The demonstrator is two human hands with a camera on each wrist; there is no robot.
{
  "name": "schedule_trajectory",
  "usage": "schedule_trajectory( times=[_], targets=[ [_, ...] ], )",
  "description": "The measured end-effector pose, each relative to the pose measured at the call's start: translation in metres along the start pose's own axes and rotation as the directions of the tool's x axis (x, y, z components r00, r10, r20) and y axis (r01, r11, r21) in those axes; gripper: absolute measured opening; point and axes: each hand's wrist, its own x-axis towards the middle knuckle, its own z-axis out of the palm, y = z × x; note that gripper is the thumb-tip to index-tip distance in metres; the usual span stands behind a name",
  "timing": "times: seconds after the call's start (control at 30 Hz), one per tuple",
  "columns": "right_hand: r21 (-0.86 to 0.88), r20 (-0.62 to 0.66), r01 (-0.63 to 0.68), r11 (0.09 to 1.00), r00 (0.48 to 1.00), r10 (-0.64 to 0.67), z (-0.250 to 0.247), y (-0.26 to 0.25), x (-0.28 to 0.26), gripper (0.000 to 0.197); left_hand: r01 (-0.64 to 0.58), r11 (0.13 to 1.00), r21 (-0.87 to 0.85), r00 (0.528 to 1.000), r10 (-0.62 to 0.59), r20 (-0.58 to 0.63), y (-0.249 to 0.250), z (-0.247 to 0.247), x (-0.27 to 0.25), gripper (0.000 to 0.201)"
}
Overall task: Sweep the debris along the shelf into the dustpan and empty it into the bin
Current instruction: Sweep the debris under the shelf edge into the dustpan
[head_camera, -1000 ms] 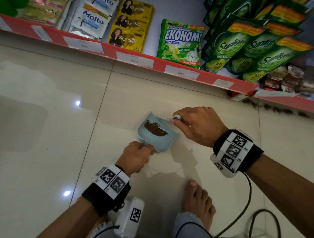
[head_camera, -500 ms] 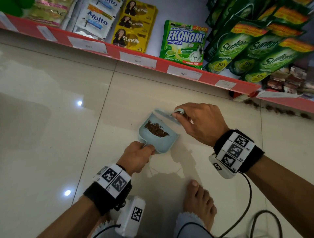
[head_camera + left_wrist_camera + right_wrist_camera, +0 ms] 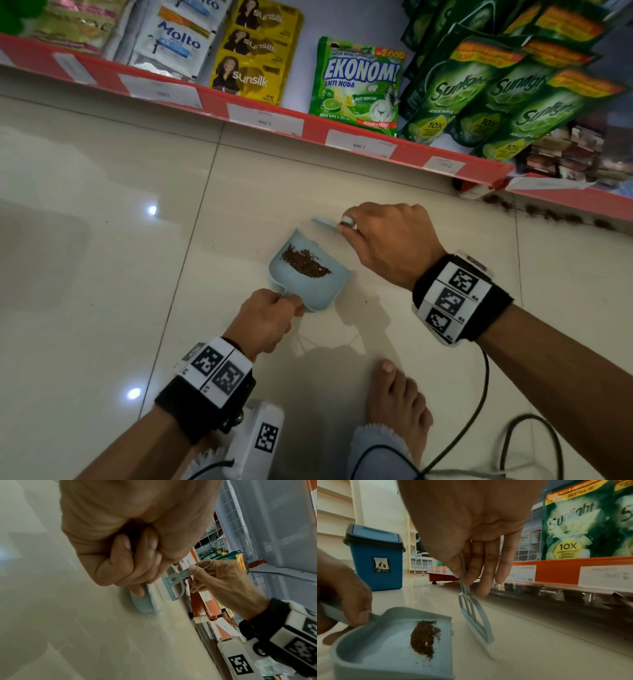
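A pale blue dustpan [image 3: 329, 293] [image 3: 373, 646] lies on the tiled floor with a brown pile of debris [image 3: 305, 263] [image 3: 423, 635] inside. My left hand [image 3: 270, 318] [image 3: 120, 555] grips its short handle. My right hand [image 3: 383, 240] [image 3: 471, 547] pinches the handle of a small pale blue brush [image 3: 325, 222] [image 3: 476, 623] [image 3: 173, 582], whose bristles stand on the floor just beyond the pan's open lip. More dark debris [image 3: 544, 214] lies along the foot of the red shelf [image 3: 342, 132] at the right. A blue bin [image 3: 376, 557] with a dark lid stands on the floor further off.
Soap and shampoo sachets [image 3: 356, 85] hang over the shelf edge above the floor. My bare foot [image 3: 397, 404] is just behind the pan, and a black cable [image 3: 479, 404] trails from my right wrist. Open floor tiles [image 3: 85, 274] stretch to the left.
The brush has moved away from the pan's mouth toward the shelf, a short way beyond the lip. The dustpan and my left hand stay in place.
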Motion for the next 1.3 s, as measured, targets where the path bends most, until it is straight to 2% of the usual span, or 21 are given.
schedule_trajectory(
  times=[0.1,0.17,0.27,0.37,0.43,0.5,0.6,0.7,0.77,0.93,1.0,1.1,1.2,1.3],
  targets=[
    [0.159,0.093,0.048,0.986,0.994,-0.063,0.003,-0.004,-0.004,0.038,0.0,1.0,-0.004,1.0,0.0,0.001,0.0,0.0,-0.001,0.031],
    [0.255,0.051,0.03,0.966,0.998,-0.045,0.002,-0.006,-0.007,0.038,0.002,1.0,-0.006,1.0,-0.002,-0.004,-0.001,-0.001,-0.001,0.031],
    [0.185,-0.06,-0.003,0.983,0.998,0.014,0.0,-0.004,-0.005,0.034,0.007,1.0,-0.005,1.0,-0.007,-0.011,-0.001,0.0,-0.002,0.03],
    [0.011,-0.021,-0.013,1.0,1.0,0.013,0.002,0.0,-0.001,0.035,0.013,1.0,0.0,1.0,-0.013,-0.013,-0.003,0.0,-0.002,0.03],
    [0.057,0.041,0.023,0.998,0.999,-0.025,0.006,0.001,-0.002,0.036,0.019,1.0,-0.003,1.0,-0.019,-0.01,-0.003,-0.001,-0.003,0.03],
    [0.193,0.068,0.031,0.981,0.997,-0.045,0.006,-0.001,-0.006,0.035,0.017,1.0,-0.009,1.0,-0.017,-0.006,-0.004,-0.002,-0.003,0.03],
    [0.298,0.013,-0.008,0.954,1.0,0.004,0.004,-0.004,-0.009,0.036,0.013,1.0,-0.018,1.0,-0.013,-0.003,-0.005,-0.002,-0.003,0.031],
    [0.204,-0.083,-0.028,0.979,0.995,0.046,0.0,-0.003,-0.001,0.032,0.009,1.0,-0.022,1.0,-0.009,-0.009,-0.007,-0.002,-0.003,0.031],
    [0.114,-0.098,-0.007,0.994,0.995,0.018,-0.003,0.001,0.011,0.031,0.009,1.0,-0.029,1.0,-0.01,-0.007,-0.007,-0.002,-0.003,0.029],
    [-0.088,0.054,0.102,0.991,0.994,-0.098,-0.001,0.004,0.032,0.03,0.022,0.999,-0.036,1.0,-0.023,-0.011,-0.006,-0.002,-0.003,0.029],
    [-0.067,0.102,0.154,0.986,0.984,-0.147,0.0,0.004,0.025,0.029,0.019,0.999,-0.04,1.0,-0.02,-0.014,-0.006,-0.004,-0.004,0.028],
    [0.078,0.174,0.185,0.98,0.965,-0.196,-0.001,0.005,0.006,0.027,0.014,0.999,-0.039,1.0,-0.015,-0.015,-0.006,-0.004,-0.005,0.029],
    [0.2,0.132,0.105,0.974,0.982,-0.132,-0.008,0.007,-0.008,0.026,0.014,1.0,-0.02,1.0,-0.015,-0.027,-0.006,-0.004,-0.006,0.028],
    [0.184,0.013,0.001,0.983,1.0,-0.003,-0.012,0.011,-0.011,0.027,0.004,1.0,0.005,1.0,-0.004,-0.027,-0.006,-0.004,-0.007,0.029]
  ],
)
